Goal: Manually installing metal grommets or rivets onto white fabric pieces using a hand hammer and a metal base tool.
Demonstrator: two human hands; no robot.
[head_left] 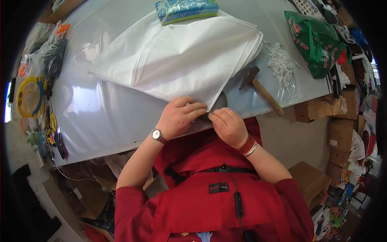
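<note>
A stack of thin white sheets (181,52), cloth or plastic, lies across the table with one corner pointing at me. At that corner my left hand (179,117) is closed, its fingers gripping the sheet's edge. My right hand (229,127) meets it there in a pinch. Whatever sits between the right fingertips is too small and covered to name. Partly under the corner and my hands is a dark grey rounded piece (221,101). To the right rests a hammer (262,92) with a wooden handle, its head away from me.
Small white plastic pieces (281,66) are heaped beyond the hammer. A green bag (312,44) stands at the far right, and a blue-green packet (186,10) lies on the sheets. Bagged items (44,52) and a yellow round object (30,97) line the left edge. Cardboard boxes (340,137) stand right.
</note>
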